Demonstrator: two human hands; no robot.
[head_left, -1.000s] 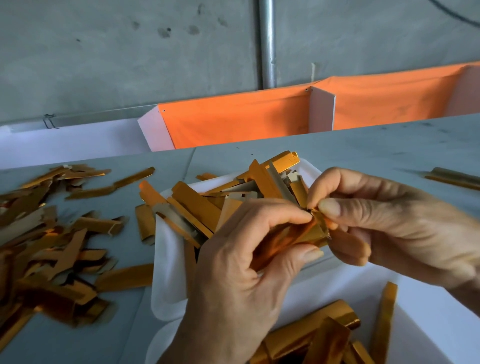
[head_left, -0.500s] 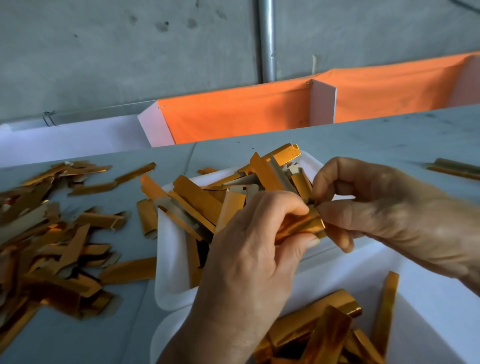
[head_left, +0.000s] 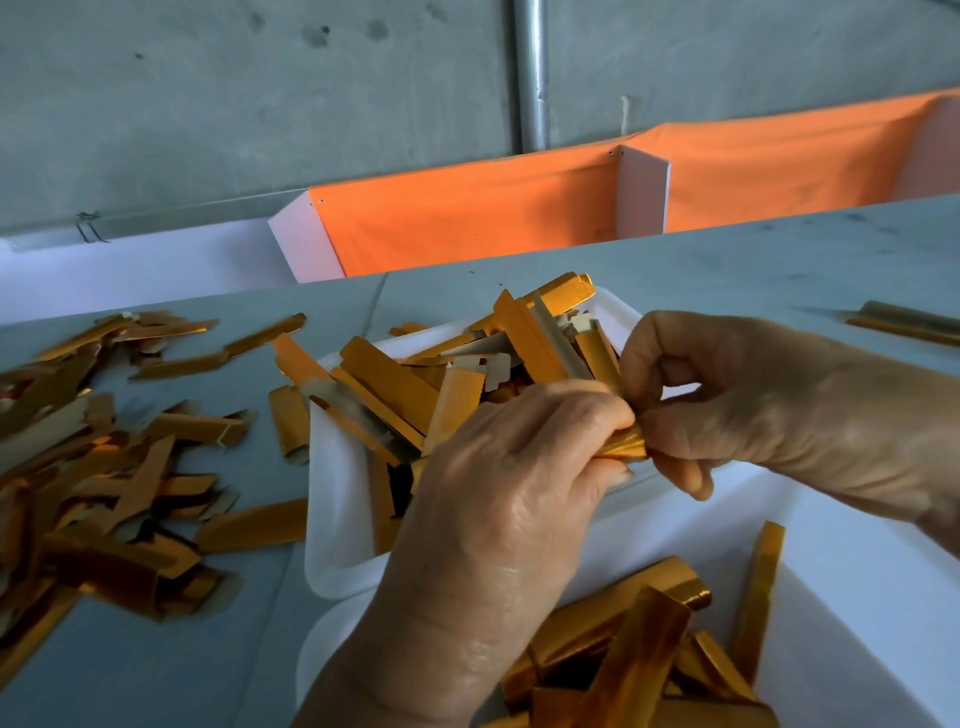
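While both hands pinch it: gold strip (head_left: 623, 448) | left hand (head_left: 519, 499), right hand (head_left: 769, 410) fingers clamped on its ends | above white tray (head_left: 332, 519) of strips.

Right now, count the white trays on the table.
2. One tray sits mid-table, heaped with gold strips; the other tray lies at lower right, holding folded gold pieces. None seems hidden.

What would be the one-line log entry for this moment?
left hand: grips gold strip | right hand: pinches same strip | white tray: just beyond hands
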